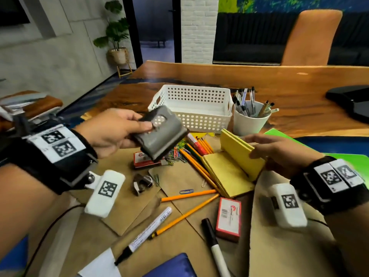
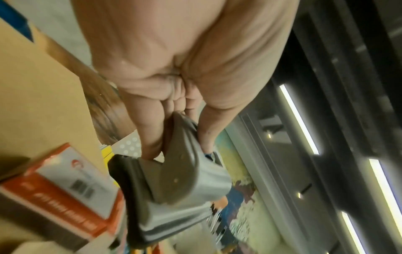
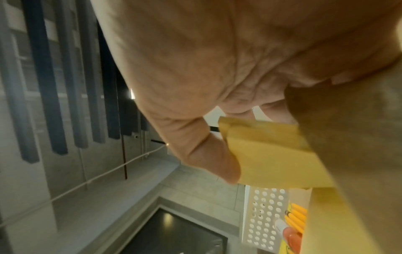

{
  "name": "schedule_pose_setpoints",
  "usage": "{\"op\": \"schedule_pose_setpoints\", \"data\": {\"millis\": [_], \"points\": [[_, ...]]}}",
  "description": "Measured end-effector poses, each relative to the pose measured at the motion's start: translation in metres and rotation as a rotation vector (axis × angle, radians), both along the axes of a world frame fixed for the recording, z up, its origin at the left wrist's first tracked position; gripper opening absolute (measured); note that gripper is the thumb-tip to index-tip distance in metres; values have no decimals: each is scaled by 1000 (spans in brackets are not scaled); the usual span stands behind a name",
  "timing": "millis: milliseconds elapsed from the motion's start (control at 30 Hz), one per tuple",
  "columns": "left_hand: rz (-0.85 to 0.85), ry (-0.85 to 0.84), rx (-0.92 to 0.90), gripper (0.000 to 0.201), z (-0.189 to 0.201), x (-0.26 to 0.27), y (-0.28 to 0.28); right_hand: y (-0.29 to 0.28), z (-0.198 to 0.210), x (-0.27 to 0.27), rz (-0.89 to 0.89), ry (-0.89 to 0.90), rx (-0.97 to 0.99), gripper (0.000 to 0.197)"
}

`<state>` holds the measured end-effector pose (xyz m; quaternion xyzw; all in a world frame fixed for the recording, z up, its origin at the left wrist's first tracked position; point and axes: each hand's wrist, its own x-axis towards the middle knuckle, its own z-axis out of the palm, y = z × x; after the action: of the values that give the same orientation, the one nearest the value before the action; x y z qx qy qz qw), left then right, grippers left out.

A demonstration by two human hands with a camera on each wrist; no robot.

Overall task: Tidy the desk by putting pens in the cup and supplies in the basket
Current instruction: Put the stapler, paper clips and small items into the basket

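While my left hand (image 1: 111, 130) gripped the punch (image 1: 159, 132) just short of the basket (image 1: 191, 104), ready to drop in, my right hand (image 1: 279, 150) pinched a yellow pad (image 1: 241, 152) tilted up off the surface (image 1: 299, 80) beside the cup (image 1: 251, 120).

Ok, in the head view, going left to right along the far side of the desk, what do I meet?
Left hand gripping the hole punch → white basket → white cup of pens → black object at the right edge.
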<state>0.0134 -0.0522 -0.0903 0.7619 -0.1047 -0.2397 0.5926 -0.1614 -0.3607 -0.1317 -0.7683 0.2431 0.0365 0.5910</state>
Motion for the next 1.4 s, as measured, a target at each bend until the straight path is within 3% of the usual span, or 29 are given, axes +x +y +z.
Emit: {"op": "schedule_pose_setpoints", "data": {"millis": [67, 133, 333, 433, 500, 567, 700, 767, 833, 900, 967, 1067, 1133, 1267, 1400], "points": [[44, 63, -123, 6, 13, 5, 4, 1, 0, -2, -1, -46, 49, 55], [79, 77, -177, 9, 24, 11, 10, 4, -2, -3, 29, -96, 94, 43], [116, 30, -119, 6, 24, 10, 8, 4, -14, 0, 93, -162, 33, 38], [31, 128, -117, 15, 15, -4, 2, 6, -16, 4, 49, -154, -6, 40], [-83, 121, -14, 15, 8, -17, -3, 6, -19, 6, 37, -129, -20, 51], [-178, 6, 135, 14, -4, -34, -9, 9, -21, 6, 78, -81, -125, 71], [-212, -551, 488, 17, -27, -47, -12, 31, -3, 2, 367, 111, -642, 91], [-166, -727, 538, 34, -26, -53, -8, 44, 10, -1, 473, 158, -866, 106], [-172, -850, 479, 39, -14, -69, -4, 54, 25, -12, 533, 122, -1062, 104], [-344, -909, 459, 39, -6, -91, 2, 61, 39, -28, 644, 83, -1128, 82], [-666, -883, 526, 55, -9, -116, 10, 71, 46, -48, 775, 143, -1089, 66], [-1063, -739, 715, 92, -36, -151, 22, 79, 35, -73, 896, 265, -1170, 76], [-1193, -755, 873, 93, -52, -167, 27, 75, 23, -84, 916, 307, -1214, 86], [-1058, -785, 763, 70, -61, -177, 35, 50, 12, -97, 871, 333, -1252, 90], [-816, -778, 641, 64, -64, -162, 30, 28, 11, -104, 824, 346, -1168, 88]]}}
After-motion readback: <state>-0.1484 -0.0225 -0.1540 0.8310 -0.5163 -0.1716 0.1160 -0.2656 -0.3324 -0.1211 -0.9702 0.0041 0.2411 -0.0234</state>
